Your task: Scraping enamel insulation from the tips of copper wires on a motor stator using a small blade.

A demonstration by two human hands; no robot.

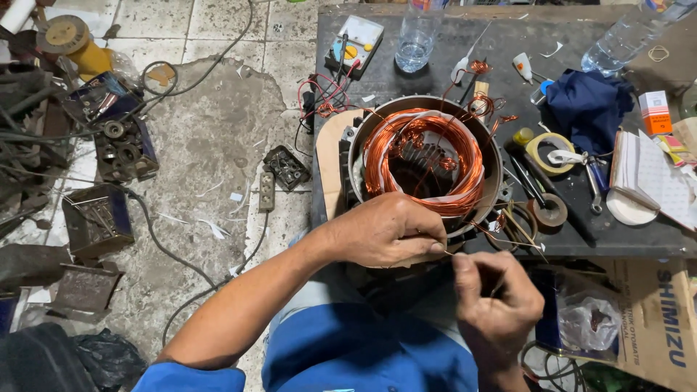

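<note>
A round metal motor stator [425, 156] wound with copper wire coils [385, 149] stands at the near edge of a dark workbench [450, 51]. My left hand [385, 232] rests against the stator's front rim, fingers pinched on a thin copper wire [449, 252] that leads off the winding. Just below and to the right, my right hand [497, 301] is closed on the same wire end. Loose copper leads [483, 105] stick out at the stator's far side.
On the bench lie a multimeter [353, 40] with red leads, two plastic bottles [417, 36], a blue cloth [588, 105], tape rolls [548, 149], a wrench and papers. A cardboard box [657, 319] stands at the lower right. Metal parts, cables and a power strip [266, 191] litter the floor at left.
</note>
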